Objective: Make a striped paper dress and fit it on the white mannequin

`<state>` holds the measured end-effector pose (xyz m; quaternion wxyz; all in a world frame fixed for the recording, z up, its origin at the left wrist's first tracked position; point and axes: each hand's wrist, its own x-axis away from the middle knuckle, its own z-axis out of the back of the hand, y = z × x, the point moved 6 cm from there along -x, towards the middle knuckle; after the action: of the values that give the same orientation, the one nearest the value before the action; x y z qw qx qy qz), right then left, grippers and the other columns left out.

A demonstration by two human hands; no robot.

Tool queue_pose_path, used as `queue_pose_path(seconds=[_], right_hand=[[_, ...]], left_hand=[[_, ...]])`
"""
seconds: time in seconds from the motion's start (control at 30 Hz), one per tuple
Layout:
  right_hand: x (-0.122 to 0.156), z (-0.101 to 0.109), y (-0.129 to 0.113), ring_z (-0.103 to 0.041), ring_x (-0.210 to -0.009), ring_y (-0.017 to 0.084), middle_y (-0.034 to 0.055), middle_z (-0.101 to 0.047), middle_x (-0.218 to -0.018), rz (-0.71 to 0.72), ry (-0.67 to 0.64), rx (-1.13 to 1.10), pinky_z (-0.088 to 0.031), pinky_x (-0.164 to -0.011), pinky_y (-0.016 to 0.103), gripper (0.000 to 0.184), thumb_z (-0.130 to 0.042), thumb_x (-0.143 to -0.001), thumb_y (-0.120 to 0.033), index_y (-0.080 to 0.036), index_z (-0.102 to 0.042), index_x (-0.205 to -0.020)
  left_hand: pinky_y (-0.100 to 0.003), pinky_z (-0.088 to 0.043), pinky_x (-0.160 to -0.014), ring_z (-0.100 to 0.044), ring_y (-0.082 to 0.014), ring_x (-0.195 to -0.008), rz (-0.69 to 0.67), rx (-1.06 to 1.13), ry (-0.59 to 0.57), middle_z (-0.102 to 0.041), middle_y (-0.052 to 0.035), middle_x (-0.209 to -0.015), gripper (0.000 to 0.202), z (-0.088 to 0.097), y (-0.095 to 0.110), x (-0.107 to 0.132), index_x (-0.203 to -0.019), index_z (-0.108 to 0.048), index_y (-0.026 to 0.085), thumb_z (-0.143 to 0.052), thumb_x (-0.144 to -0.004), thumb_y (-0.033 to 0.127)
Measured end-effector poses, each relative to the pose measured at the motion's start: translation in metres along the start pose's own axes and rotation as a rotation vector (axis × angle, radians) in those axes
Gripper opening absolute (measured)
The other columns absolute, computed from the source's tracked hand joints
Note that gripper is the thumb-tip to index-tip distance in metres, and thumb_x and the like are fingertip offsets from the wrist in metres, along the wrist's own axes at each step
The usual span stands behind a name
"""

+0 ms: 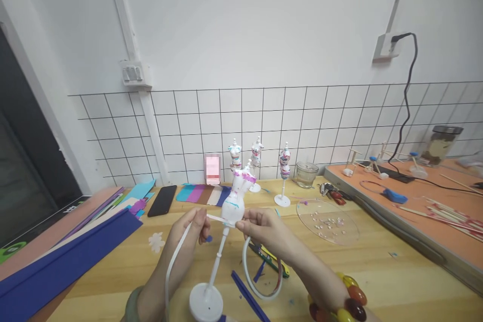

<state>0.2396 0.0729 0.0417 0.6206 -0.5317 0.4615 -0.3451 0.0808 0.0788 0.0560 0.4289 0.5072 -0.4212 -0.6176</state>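
Between the two hands, at the near side of the wooden table (377,274), a white dress form (233,209) leans, its top tipped to the right and its round base (206,304) lower left. A white strip (218,218) crosses the bottom of its torso. The left hand (192,229) has thumb and forefinger clamped on the strip, whose tail hangs down past the wrist. The right hand (262,231) has thumb and forefinger together on the strip beside the torso's lower edge, the other fingers curled; whether they touch the form I cannot tell. More of the strip loops below this hand, over a cutter (282,267). Beaded bracelets (354,294) circle the right wrist.

Behind stand three smaller-looking forms (285,163), a glass (306,176) to their right. A phone (162,200) lies left, beside coloured sheets (75,261); right, a clear disc (352,234) bears small gems (330,222).
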Motion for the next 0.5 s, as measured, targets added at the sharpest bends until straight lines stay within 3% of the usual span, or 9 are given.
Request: queue_pose_path(seconds=[0.13, 0.3, 0.4, 0.5], right_hand=[[-0.004, 0.0, 0.007, -0.029, -0.049, 0.007, -0.0037, -0.047, -0.061, -0.019, 0.05, 0.017, -0.021, -0.046, 0.021, 0.032, -0.063, -0.074, -0.047, -0.015, -0.065, -0.078], [-0.006, 0.007, 0.012, -0.022, -0.045, 0.006, -0.0072, -0.039, -0.053, -0.043, 0.129, -0.001, -0.015, -0.044, 0.022, 0.034, -0.063, -0.073, -0.048, -0.014, -0.06, -0.072], [-0.006, 0.011, 0.011, -0.021, -0.045, 0.005, -0.0073, -0.038, -0.053, -0.034, 0.137, 0.002, -0.012, -0.044, 0.022, 0.034, -0.063, -0.074, -0.047, -0.014, -0.059, -0.072], [-0.006, 0.011, 0.007, -0.021, -0.045, 0.005, -0.0073, -0.038, -0.053, -0.027, 0.128, -0.001, -0.013, -0.044, 0.022, 0.034, -0.063, -0.074, -0.047, -0.013, -0.06, -0.073]], left_hand=[[-0.024, -0.035, -0.054, -0.047, -0.0145, -0.054, -0.179, -0.252, -0.055, -0.048, 0.0017, -0.054, 0.035, -0.01, 0.018, 0.017, -0.061, -0.052, 0.021, -0.04, -0.088, 0.04], [-0.028, -0.032, -0.054, -0.052, -0.0181, -0.059, -0.658, -0.775, -0.416, -0.061, -0.0034, -0.063, 0.023, -0.053, 0.031, 0.044, -0.07, -0.061, 0.022, -0.044, -0.086, 0.019], [-0.027, -0.033, -0.054, -0.053, -0.0177, -0.06, -0.639, -0.828, -0.517, -0.061, -0.0022, -0.066, 0.022, -0.055, 0.026, 0.043, -0.072, -0.06, 0.024, -0.045, -0.084, 0.014], [-0.026, -0.038, -0.061, -0.053, -0.0169, -0.066, -0.44, -0.658, -0.372, -0.059, -0.0003, -0.069, 0.019, -0.034, 0.022, 0.026, -0.073, -0.058, 0.024, -0.045, -0.084, 0.016]])
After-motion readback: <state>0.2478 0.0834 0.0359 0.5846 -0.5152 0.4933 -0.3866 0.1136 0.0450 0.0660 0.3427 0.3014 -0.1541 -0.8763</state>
